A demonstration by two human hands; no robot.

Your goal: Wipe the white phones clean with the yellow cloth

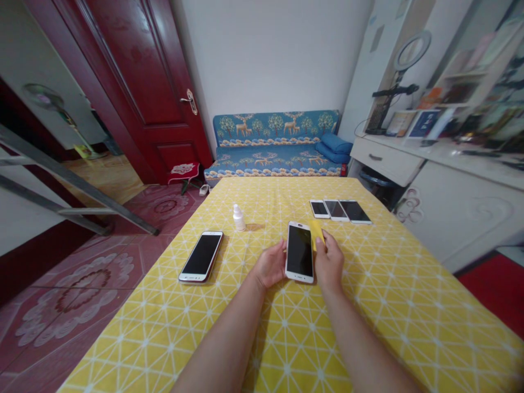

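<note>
A white smartphone (pixel 299 252) with a dark screen is tilted up toward me over the table. My left hand (pixel 271 265) grips it from its left edge, the fingers passing behind it. Close to the phone's right edge, my right hand (pixel 329 261) pinches a small yellow cloth (pixel 316 234) between thumb and fingers. Another white phone (pixel 202 256) lies face up to the left. Beyond my left hand stands a small white bottle (pixel 238 218). Three more phones lie in a row at the far right, the largest phone (pixel 355 212) outermost.
A yellow patterned cloth covers the table (pixel 172 349). Behind it is a blue sofa (pixel 272 144). To the right stands a white cabinet (pixel 470 207) with a ring light (pixel 413 50). A metal ladder (pixel 82 210) leans in at the left, near a red door (pixel 139 76).
</note>
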